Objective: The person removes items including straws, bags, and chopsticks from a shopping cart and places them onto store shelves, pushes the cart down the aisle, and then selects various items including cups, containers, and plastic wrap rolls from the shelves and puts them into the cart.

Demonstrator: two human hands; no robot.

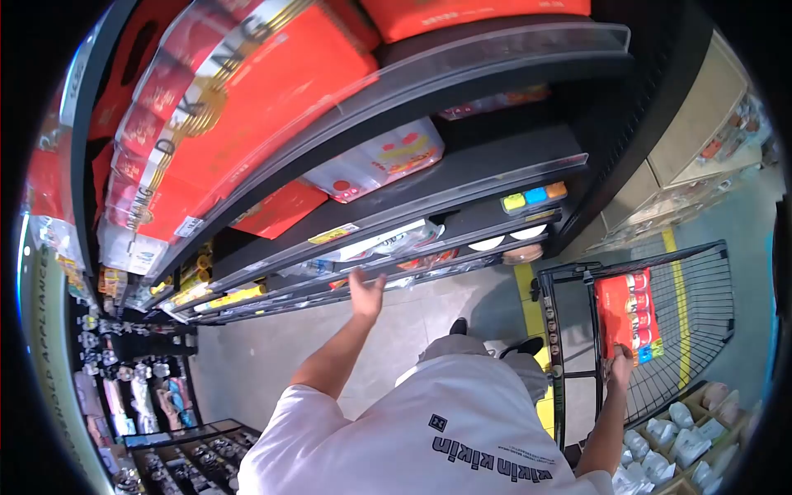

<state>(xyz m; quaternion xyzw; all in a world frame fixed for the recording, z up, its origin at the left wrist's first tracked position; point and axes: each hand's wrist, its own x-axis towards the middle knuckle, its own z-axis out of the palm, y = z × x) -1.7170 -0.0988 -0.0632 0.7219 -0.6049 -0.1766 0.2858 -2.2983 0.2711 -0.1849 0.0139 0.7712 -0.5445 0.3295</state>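
My left hand (365, 297) reaches toward the lower shelves with its thumb and fingers apart, holding nothing. It is nearest to clear-wrapped packages (404, 239) on a low shelf; whether it touches the shelf edge I cannot tell. On my right side stands a black wire shopping cart (709, 285). A red pack of drink cans (615, 307) is at the cart's near end, with small yellow, green and blue patches at its lower corner. The fingers of my right hand (619, 365) are closed on the pack's lower edge, and partly hidden.
Large red boxes (272, 99) fill the upper shelf, above a white patterned carton (384, 161) and a smaller red box (285, 208). Colourful small packs (535, 196) sit near the shelf's right end. Wooden bins of wrapped goods (660, 441) border the cart at lower right.
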